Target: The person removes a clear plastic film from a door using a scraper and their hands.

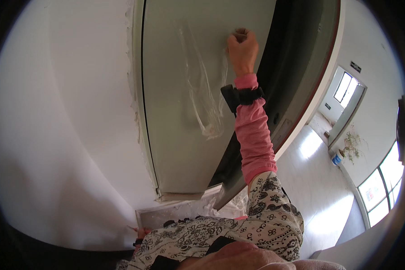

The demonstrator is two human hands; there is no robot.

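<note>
A pale green door panel (pixel 175 162) stands before me with loose clear plastic film (pixel 202 101) hanging in folds down its face. High on the panel, close to its right edge, my right hand (pixel 243 50) has its fingers curled shut. One strip of the film runs up to that hand and appears pinched in it, though the fingertips are hidden. My left hand (pixel 142 233) is low at the left, small and partly covered by my patterned clothing. Something thin sticks out from it; whether it is a finger or a held object is unclear.
A white wall (pixel 87 101) with a rough edge borders the panel. Right of the panel is a dark gap and a door frame (pixel 310 101). Crumpled clear plastic (pixel 238 200) lies low behind my arm. Farther right, a potted plant (pixel 337 157) stands on the shiny floor (pixel 300 179).
</note>
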